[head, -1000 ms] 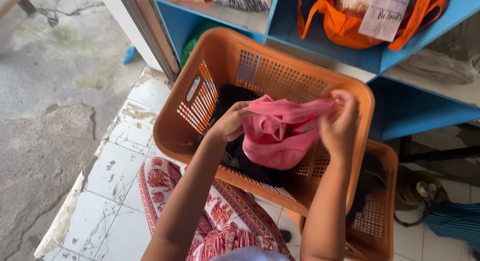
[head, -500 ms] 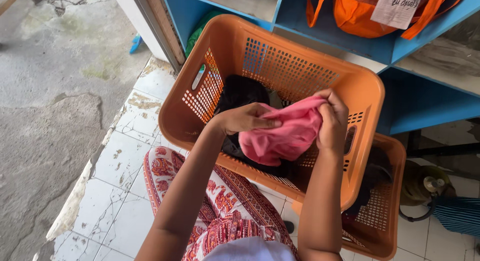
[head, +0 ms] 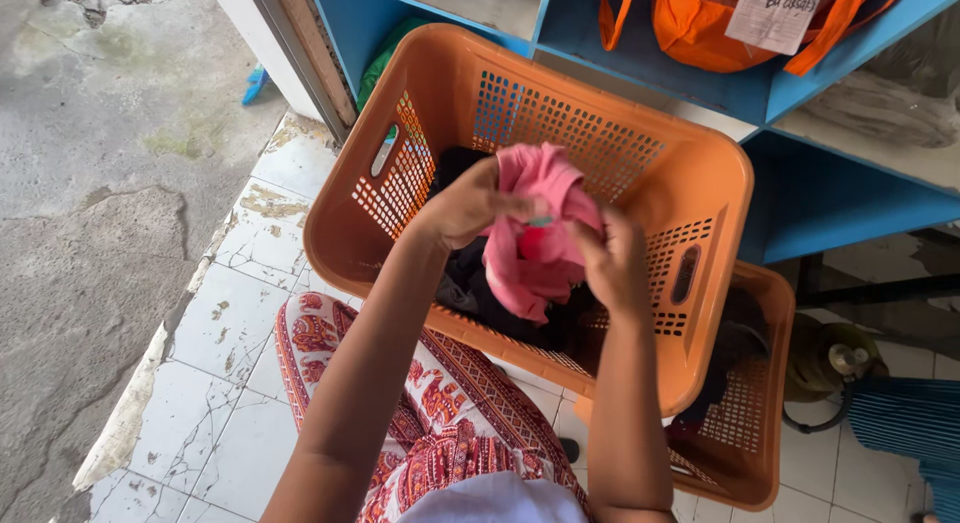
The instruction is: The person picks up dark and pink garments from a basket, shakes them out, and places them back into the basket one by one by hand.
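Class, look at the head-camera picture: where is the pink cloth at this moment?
The pink cloth is mid-frame, held up between the left hand and right hand, above dark clothes in the orange basket.

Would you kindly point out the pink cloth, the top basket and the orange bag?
pink cloth (head: 530,268), head view, lower hanging fold.
top basket (head: 560,118), head view, far perforated wall.
orange bag (head: 680,33), head view, front side.

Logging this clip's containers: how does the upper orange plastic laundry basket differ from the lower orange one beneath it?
The upper orange plastic laundry basket sits tilted and fully visible; the lower orange basket lies mostly hidden beneath it. Both hands work over the upper basket, the left hand and right hand holding a pink cloth; none touches the lower. Both are perforated and hold dark clothes.
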